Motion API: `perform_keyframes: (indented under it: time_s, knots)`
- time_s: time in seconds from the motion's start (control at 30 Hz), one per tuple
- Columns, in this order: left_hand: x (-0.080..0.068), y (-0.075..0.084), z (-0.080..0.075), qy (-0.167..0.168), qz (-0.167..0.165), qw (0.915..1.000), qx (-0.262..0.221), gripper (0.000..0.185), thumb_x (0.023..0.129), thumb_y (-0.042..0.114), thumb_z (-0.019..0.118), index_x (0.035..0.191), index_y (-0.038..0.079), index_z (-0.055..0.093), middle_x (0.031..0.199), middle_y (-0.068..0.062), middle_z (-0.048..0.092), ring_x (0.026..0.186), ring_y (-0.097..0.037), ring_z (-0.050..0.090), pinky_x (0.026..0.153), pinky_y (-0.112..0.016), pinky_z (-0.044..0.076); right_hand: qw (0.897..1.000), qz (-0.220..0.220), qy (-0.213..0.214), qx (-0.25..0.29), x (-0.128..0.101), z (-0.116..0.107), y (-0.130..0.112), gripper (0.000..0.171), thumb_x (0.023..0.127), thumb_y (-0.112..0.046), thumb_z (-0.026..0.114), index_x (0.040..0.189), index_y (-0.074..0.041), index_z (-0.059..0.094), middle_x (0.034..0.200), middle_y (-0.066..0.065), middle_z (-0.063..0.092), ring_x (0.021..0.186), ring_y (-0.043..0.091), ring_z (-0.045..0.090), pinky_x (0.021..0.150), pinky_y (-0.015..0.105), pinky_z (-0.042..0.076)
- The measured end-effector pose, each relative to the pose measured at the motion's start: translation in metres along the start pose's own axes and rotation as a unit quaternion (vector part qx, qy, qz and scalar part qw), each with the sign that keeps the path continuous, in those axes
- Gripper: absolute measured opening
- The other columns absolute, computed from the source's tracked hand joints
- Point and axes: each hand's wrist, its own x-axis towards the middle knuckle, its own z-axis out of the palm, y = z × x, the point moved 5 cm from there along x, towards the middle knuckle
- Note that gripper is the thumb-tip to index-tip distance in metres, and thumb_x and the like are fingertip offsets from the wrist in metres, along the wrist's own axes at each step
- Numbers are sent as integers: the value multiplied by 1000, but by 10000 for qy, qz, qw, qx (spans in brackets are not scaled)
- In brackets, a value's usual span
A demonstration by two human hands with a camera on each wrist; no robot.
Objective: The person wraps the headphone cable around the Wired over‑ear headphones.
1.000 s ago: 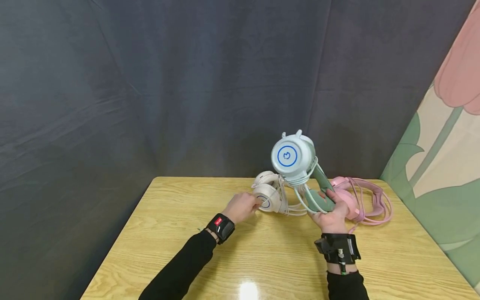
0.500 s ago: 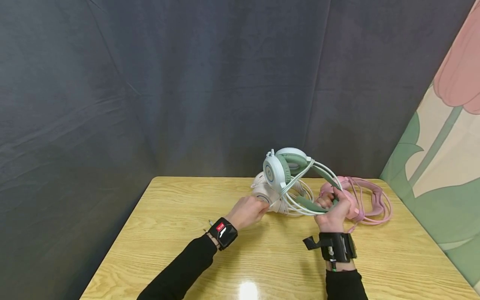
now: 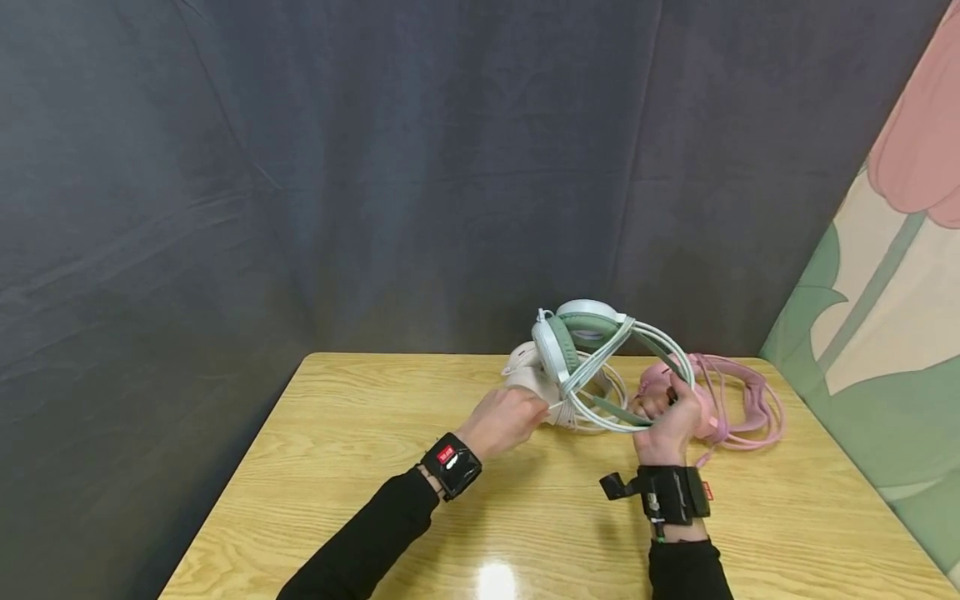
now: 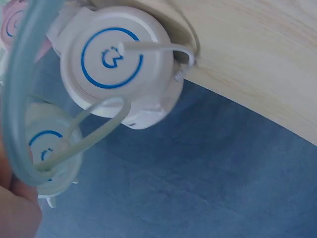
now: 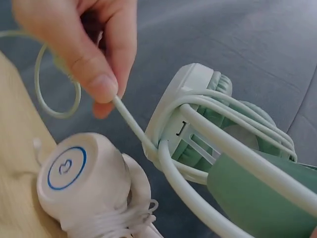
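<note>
My right hand (image 3: 664,410) grips the green padded headband (image 5: 257,194) of a white and green headset (image 3: 579,335) and holds it tilted above the table, with its white cable wound in loops round the band and earcup (image 5: 198,114). Thumb and forefinger of my left hand (image 3: 517,417) pinch the cable's free end (image 5: 130,123) just left of the headset. Under it, a second white headset (image 3: 525,379) lies on the table; its earcup with a blue ring (image 5: 67,171) has cord wrapped round it. The left wrist view has two blue-ringed earcups (image 4: 116,64) and a pale cable loop (image 4: 20,99).
A pink headset (image 3: 723,392) with coiled pink cable lies on the wooden table (image 3: 360,467) at the back right, just behind my right hand. A dark cloth backdrop (image 3: 375,167) hangs behind the table. A flower-patterned panel (image 3: 885,333) stands at the right.
The right hand has lowered and tipped the white and green headset from upright towards the table. The left hand has shifted right and now pinches its cable.
</note>
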Motion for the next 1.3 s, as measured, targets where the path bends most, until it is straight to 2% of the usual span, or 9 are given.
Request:
perform_keyframes:
  time_s: [0.13,0.27,0.37,0.47,0.7,0.9,0.97,1.1,1.3]
  knots:
    - [-3,-8,-5,-45,-88,9999,-68,15,95,28,64,81,24,68,73,14,60,62,-2,54,53,-22,46,9934,-922,-47,-680,-2,1,-5,49,101,-7,41,53,-15,32,41,-7,22,38,8,9,50,25,-1]
    - [-7,-17,-14,13,-59,9998,-207,20,97,27,61,78,22,64,70,13,56,55,-2,47,47,-21,39,9702,-2030,5,-1325,-4,2,-14,39,97,1,47,60,-12,43,42,-9,26,33,5,15,42,26,3]
    - [-9,-24,-23,247,30,9996,-101,24,95,27,64,72,22,61,63,12,50,51,-3,41,45,-21,35,9507,-2468,297,-1855,-7,0,-17,20,95,0,51,83,-7,65,43,-9,28,31,4,22,37,23,11]
    - [-10,-27,-33,571,173,9981,122,22,93,27,67,71,23,63,60,11,49,49,-2,40,44,-22,34,9318,-2779,600,-2258,-12,-1,-18,24,94,0,52,109,-7,71,44,-8,32,31,5,27,36,21,19]
    - [0,-11,-52,1274,804,9877,424,15,92,23,67,77,23,64,62,10,54,50,-3,48,43,-21,34,8559,-3923,814,-3268,-23,14,-17,19,83,6,60,73,-9,64,55,-9,55,48,5,47,50,20,37]
    - [10,-9,-58,1329,931,9842,703,16,90,28,69,76,24,65,65,12,57,54,-1,54,47,-19,40,7735,-4647,713,-4250,-45,31,-16,16,78,2,64,70,-12,63,57,-21,54,51,-6,45,56,15,36]
    - [11,-15,-60,1235,849,9855,792,17,89,32,71,75,23,66,65,12,59,57,-2,57,50,-19,42,7550,-4693,761,-4516,-46,32,-17,9,77,1,64,72,-6,63,60,-24,52,54,-6,43,60,16,36]
    - [12,-33,-60,889,548,9912,815,17,88,37,72,79,23,69,67,11,61,56,-2,57,51,-20,42,7266,-4756,826,-4890,-35,25,-20,6,73,-4,66,70,-4,61,59,-27,46,56,-3,39,63,19,31]
    - [11,-55,-50,501,94,9955,801,7,91,24,69,84,24,70,66,6,55,54,-9,53,49,-26,38,7040,-4849,750,-5135,-37,28,-23,10,70,-7,66,70,-2,57,59,-23,43,56,0,37,62,22,30]
